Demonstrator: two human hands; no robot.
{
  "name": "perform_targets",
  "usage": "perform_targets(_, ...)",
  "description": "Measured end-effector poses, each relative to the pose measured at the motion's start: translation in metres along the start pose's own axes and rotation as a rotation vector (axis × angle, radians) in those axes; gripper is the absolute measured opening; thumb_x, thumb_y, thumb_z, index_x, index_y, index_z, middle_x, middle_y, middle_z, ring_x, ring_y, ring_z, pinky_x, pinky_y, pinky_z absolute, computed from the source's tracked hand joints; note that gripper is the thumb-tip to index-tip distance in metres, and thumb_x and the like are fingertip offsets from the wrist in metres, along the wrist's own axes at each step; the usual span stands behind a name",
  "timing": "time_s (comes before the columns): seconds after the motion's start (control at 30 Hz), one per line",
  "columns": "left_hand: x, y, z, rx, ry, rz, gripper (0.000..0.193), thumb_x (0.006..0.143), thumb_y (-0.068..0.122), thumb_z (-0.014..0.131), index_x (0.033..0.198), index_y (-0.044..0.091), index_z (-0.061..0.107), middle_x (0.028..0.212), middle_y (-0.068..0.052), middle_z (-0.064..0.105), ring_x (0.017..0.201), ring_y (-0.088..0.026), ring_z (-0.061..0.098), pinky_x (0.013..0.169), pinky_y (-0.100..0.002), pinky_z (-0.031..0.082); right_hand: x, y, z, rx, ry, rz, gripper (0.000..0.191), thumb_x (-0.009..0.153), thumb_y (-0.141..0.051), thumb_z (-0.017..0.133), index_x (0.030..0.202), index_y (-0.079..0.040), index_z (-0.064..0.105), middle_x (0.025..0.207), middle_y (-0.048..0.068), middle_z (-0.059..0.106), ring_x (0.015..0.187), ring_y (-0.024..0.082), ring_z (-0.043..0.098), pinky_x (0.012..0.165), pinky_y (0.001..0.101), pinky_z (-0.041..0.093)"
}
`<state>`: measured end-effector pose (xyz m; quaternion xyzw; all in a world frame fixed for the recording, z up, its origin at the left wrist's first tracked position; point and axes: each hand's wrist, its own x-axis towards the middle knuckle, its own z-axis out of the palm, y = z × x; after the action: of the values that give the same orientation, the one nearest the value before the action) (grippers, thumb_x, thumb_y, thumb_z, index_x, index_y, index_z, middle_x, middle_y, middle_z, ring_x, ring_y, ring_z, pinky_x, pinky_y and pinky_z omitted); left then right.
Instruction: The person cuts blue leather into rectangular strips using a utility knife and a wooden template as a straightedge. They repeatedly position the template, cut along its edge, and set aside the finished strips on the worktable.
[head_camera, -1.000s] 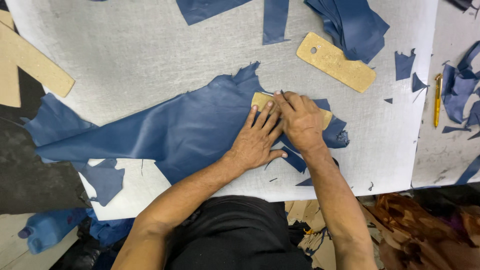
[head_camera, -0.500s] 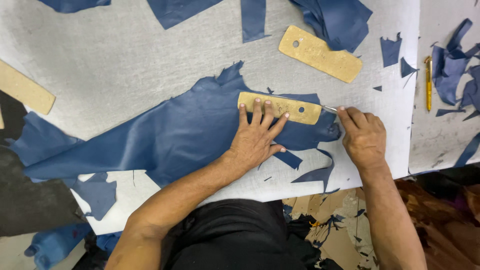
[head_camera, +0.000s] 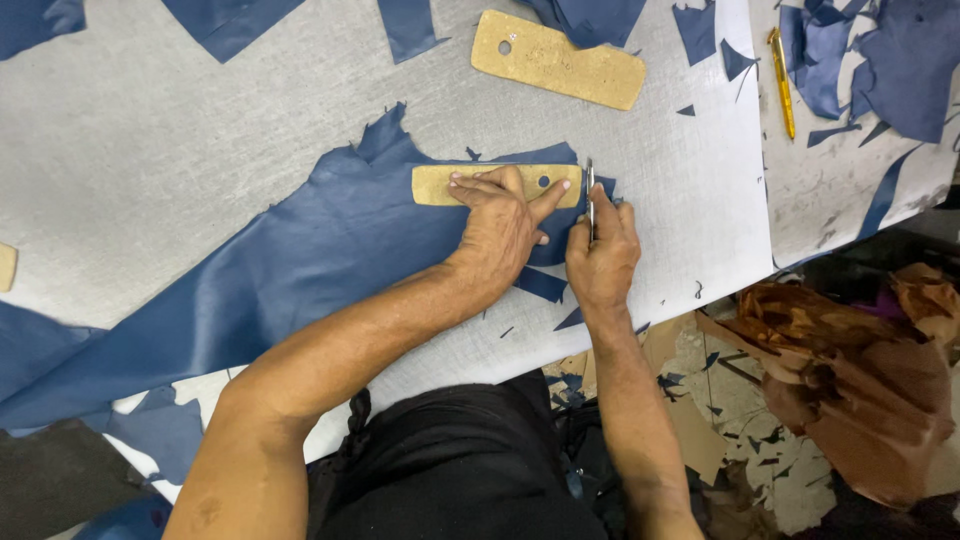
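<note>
Pressing down with my left hand (head_camera: 500, 215), fingers spread flat, I pin the tan template (head_camera: 437, 185) onto the blue leather (head_camera: 300, 270). Its long axis runs left to right across me, its right end just ahead of my right hand (head_camera: 600, 250), which is the nearer one to that end. That hand is closed around a slim knife (head_camera: 590, 195), blade pointing away from me, right at the template's short right edge. My hands sit close together, not touching. Beyond the blade lies bare grey surface (head_camera: 200, 130); a second tan template (head_camera: 558, 60) rests well past it.
</note>
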<state>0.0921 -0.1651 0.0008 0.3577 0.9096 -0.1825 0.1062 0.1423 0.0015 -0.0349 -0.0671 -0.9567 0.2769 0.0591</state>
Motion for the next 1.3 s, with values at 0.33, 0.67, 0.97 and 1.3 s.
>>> perform_targets(0.33, -0.001, -0.005, -0.005, 0.055, -0.020, 0.030, 0.071, 0.102, 0.055, 0.034, 0.161, 0.020, 0.017, 0.091, -0.039, 0.065, 0.078, -0.044, 0.069, 0.058, -0.057, 0.062, 0.000, -0.012, 0.004, -0.071, -0.061, 0.038, 0.041, 0.087, 0.005, 0.060, 0.127, 0.009, 0.066, 0.097, 0.020, 0.062, 0.075, 0.031, 0.064, 0.065, 0.0405, 0.053)
perform_targets(0.67, 0.020, -0.007, 0.029, -0.221, 0.013, 0.142, 0.054, 0.102, 0.035, 0.043, 0.154, 0.022, 0.037, 0.098, -0.024, 0.069, 0.085, -0.037, 0.070, 0.063, -0.052, 0.064, -0.050, -0.023, -0.016, -0.133, -0.165, 0.153, 0.043, 0.085, 0.006, 0.059, 0.127, 0.006, 0.068, 0.091, 0.017, 0.061, 0.070, 0.030, 0.063, 0.063, 0.0424, 0.052)
perform_targets(0.97, 0.083, -0.079, 0.066, -0.621, -0.123, 0.386, 0.061, 0.099, 0.065, 0.049, 0.110, 0.011, 0.077, 0.101, -0.016, 0.073, 0.102, -0.035, 0.069, 0.083, -0.050, 0.054, -0.068, -0.073, -0.004, 0.234, -0.076, 0.109, 0.040, 0.091, 0.005, 0.059, 0.131, 0.005, 0.065, 0.090, 0.011, 0.057, 0.065, 0.017, 0.062, 0.054, 0.0308, 0.053)
perform_targets(1.3, 0.082, -0.096, 0.056, -0.753, -0.243, 0.275, 0.069, 0.090, 0.072, 0.055, 0.099, 0.008, 0.078, 0.091, -0.013, 0.075, 0.094, -0.030, 0.073, 0.080, -0.047, 0.058, -0.027, -0.145, 0.110, 0.173, -0.200, -0.008, 0.027, 0.086, 0.002, 0.063, 0.113, 0.006, 0.066, 0.100, 0.023, 0.063, 0.087, 0.042, 0.066, 0.077, 0.0499, 0.053)
